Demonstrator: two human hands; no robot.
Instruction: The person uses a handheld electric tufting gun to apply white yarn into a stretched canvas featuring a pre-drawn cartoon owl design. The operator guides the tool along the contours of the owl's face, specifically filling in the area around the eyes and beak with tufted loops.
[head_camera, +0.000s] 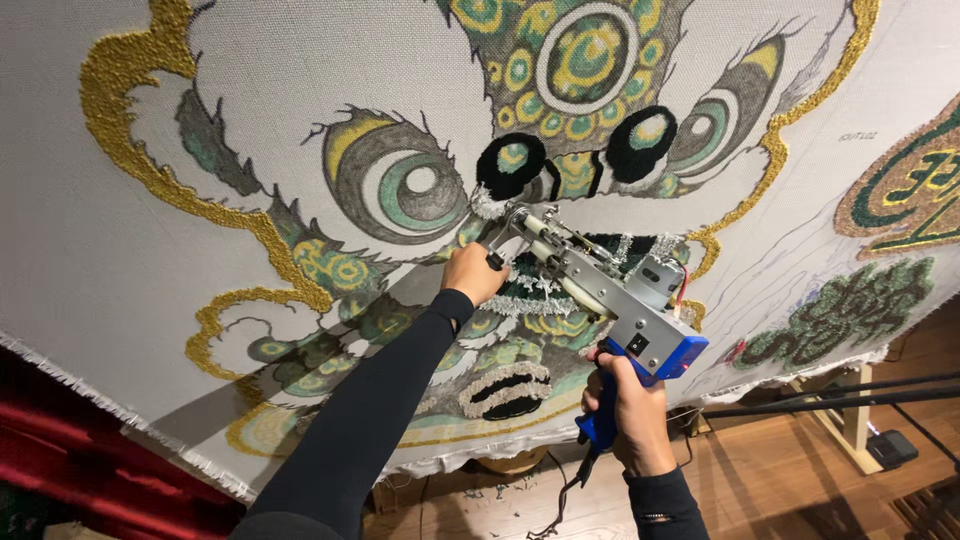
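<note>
A grey and blue tufting gun (610, 300) is pressed nose-first against a large stretched white cloth (100, 260) that bears a tufted lion-like face in gold, green and black. My right hand (632, 410) grips the gun's blue rear handle from below. My left hand (472, 273) holds the front handle near the needle, with a black sleeve along the arm. The gun's tip touches the cloth just under the black nostril patches (512, 165), beside a band of white and dark green pile.
A power cord (560, 500) hangs from the gun's handle toward the wooden floor (760, 480). A wooden frame leg (850, 420) and dark rods stand at the lower right. Red fabric (90, 470) lies at the lower left. A second tufted motif (905, 185) sits at the right edge.
</note>
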